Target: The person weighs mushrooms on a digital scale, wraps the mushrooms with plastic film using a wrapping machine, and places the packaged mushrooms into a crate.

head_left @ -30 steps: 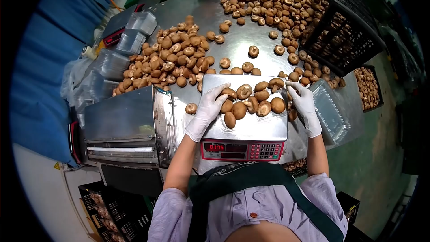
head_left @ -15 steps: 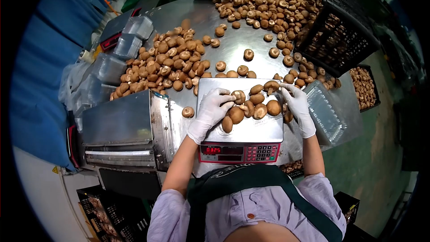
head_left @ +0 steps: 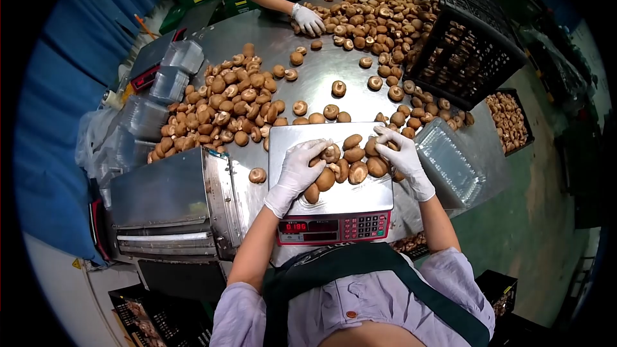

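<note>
Several brown shiitake mushrooms [head_left: 358, 172] lie on the metal plate of a digital scale [head_left: 295, 135] with a lit red display. My left hand [head_left: 299, 168], in a white glove, is at the plate's left side, its thumb and fingers closed around a mushroom [head_left: 330, 153] with its pale stem showing. On the right, my gloved right hand [head_left: 403, 162] reaches in over the plate, fingers curled against a mushroom [head_left: 371, 147] at the group's upper right. Part of that mushroom is hidden by the fingers.
A mushroom heap [head_left: 225, 103] lies left, near stacked clear trays [head_left: 143, 117] and a metal box-shaped machine [head_left: 160, 186]. A clear tray [head_left: 450, 160] sits right of the scale. Behind stand a black crate [head_left: 463, 45] and a co-worker's gloved hand [head_left: 308, 20] beside another heap [head_left: 379, 19].
The view has shifted, so the table appears further left. Both my hands stay at the mushrooms, and the right has drawn its mushroom closer to the group. The scale's number has dropped.
</note>
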A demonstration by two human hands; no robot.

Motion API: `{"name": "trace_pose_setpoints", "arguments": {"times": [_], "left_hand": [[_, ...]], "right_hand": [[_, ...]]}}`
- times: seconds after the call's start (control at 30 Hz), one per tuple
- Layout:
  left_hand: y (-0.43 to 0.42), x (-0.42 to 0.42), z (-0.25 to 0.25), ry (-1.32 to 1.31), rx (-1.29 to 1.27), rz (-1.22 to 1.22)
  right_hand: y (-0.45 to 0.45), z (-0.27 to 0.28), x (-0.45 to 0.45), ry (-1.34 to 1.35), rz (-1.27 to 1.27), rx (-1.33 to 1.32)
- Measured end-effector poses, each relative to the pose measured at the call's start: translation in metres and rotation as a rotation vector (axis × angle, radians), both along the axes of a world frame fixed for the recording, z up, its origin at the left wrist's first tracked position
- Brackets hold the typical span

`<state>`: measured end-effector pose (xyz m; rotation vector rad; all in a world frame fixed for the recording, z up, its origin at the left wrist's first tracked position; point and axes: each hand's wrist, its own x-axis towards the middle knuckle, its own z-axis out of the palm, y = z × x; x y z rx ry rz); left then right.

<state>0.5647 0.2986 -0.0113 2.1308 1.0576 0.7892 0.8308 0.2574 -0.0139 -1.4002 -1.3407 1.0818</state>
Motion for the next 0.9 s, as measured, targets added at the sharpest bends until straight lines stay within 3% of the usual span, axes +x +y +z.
{"name": "trace_pose_setpoints", "arguments": {"times": [0.1,0.2,0.27,0.4,0.43,0.53,0.63,0.8,0.9], "left_hand": [[0.003,0.0,0.001,0.054,0.052,-0.044],[0.011,-0.002,0.004,0.152,0.157,-0.238],[0.011,-0.001,0.012,0.259,0.067,-0.248],[0.014,-0.003,0.014,0.227,-0.043,-0.225],[0.015,-0.006,0.012,0.123,-0.082,-0.182],[0.017,-0.021,0.014,-0.08,-0.183,0.01],[0.01,-0.042,0.027,-0.198,-0.252,0.199],[-0.005,-0.09,0.018,-0.245,-0.244,0.425],[-0.02,-0.11,0.011,-0.133,-0.347,0.475]], "right_hand": [[-0.006,-0.014,0.007,0.191,-0.019,-0.037],[-0.01,-0.023,0.004,0.261,-0.033,-0.006],[-0.012,-0.017,0.0,0.229,-0.037,-0.018],[-0.011,0.001,0.0,0.116,-0.093,-0.046],[-0.012,0.009,0.004,0.134,-0.115,-0.169],[-0.008,0.008,0.011,0.073,-0.214,-0.007],[-0.008,0.01,0.025,0.053,-0.242,-0.022],[-0.002,0.02,0.035,-0.112,-0.229,-0.122],[0.005,0.029,0.039,-0.216,-0.177,-0.187]]}}
